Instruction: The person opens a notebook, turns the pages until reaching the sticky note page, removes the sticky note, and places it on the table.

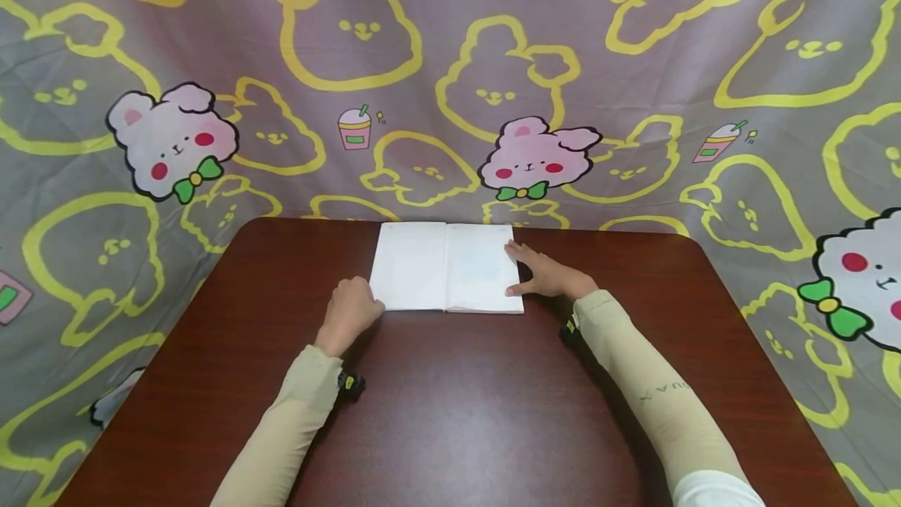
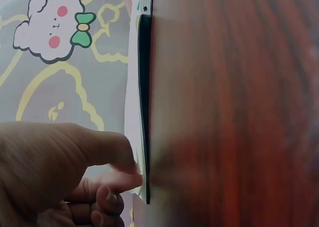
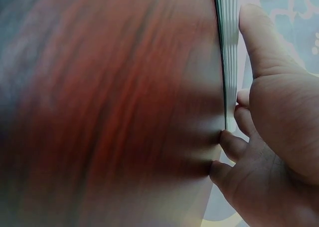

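Note:
An open book [image 1: 410, 266] with blank-looking white pages lies flat near the table's far edge. At its near left corner, my left hand [image 1: 348, 308] pinches the edge between thumb and a curled finger; the left wrist view shows the dark cover [image 2: 144, 72] and thin pages there. My right hand [image 1: 547, 274] is spread at the right edge, its thumb over the page. In the right wrist view, a thicker stack of pages [image 3: 230, 52] shows beside the thumb, and other fingertips touch the far part of the edge or the table.
The brown wooden table [image 1: 457, 397] has rounded far corners. A patterned cloth [image 1: 422, 37] with cartoon rabbits hangs behind it and along both sides. Each sleeved forearm bears a small black wrist device [image 1: 350, 385].

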The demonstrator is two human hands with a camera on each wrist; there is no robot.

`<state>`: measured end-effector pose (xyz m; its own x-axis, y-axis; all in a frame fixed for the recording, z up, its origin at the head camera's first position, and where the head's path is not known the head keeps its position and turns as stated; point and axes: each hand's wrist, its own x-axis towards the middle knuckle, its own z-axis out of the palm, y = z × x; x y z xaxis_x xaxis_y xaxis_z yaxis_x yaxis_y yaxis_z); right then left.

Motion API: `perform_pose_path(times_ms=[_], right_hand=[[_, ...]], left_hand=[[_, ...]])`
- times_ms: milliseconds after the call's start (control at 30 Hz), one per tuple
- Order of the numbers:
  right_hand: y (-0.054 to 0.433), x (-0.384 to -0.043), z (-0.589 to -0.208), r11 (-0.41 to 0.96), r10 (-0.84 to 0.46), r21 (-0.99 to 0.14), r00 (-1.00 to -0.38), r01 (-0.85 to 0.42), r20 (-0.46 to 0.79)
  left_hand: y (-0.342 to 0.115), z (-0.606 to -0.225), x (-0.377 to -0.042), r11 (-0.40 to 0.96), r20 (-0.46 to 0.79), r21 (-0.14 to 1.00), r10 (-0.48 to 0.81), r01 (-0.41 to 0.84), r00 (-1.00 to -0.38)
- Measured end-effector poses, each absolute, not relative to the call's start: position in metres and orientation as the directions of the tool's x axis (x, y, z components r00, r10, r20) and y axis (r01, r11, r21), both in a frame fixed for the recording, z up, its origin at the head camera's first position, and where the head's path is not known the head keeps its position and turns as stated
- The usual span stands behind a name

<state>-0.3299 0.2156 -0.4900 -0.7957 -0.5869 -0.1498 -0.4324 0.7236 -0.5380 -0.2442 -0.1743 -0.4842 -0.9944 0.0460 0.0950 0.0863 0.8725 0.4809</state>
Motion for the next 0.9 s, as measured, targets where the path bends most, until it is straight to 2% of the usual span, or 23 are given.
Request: perform_pose_path(times_ms=[333,533,633,733,900], right_hand=[[0.216,-0.33,-0.487,0.724,-0.58,-0.553,-0.798,-0.412,-0.165],[0.217,-0.329,-0.488,0.719,-0.581,-0.559,-0.799,-0.413,-0.158],[0.218,-0.33,-0.489,0.716,-0.586,-0.558,-0.795,-0.419,-0.154],[0.217,-0.331,-0.491,0.709,-0.594,-0.559,-0.791,-0.429,-0.147],[0.216,-0.331,-0.491,0.702,-0.599,-0.569,-0.787,-0.428,-0.148]], left_hand=[[-0.177,-0.478,-0.246,0.882,0.0,0.469,0.049,0.044,-0.999],[-0.17,-0.474,-0.249,0.925,0.096,0.368,0.066,0.097,-0.993],[-0.157,-0.472,-0.254,0.943,0.157,0.295,0.114,0.156,-0.981],[-0.139,-0.47,-0.261,0.935,0.198,0.237,0.221,0.265,-0.955],[-0.113,-0.469,-0.279,0.889,0.179,0.143,0.408,0.434,-0.895]])
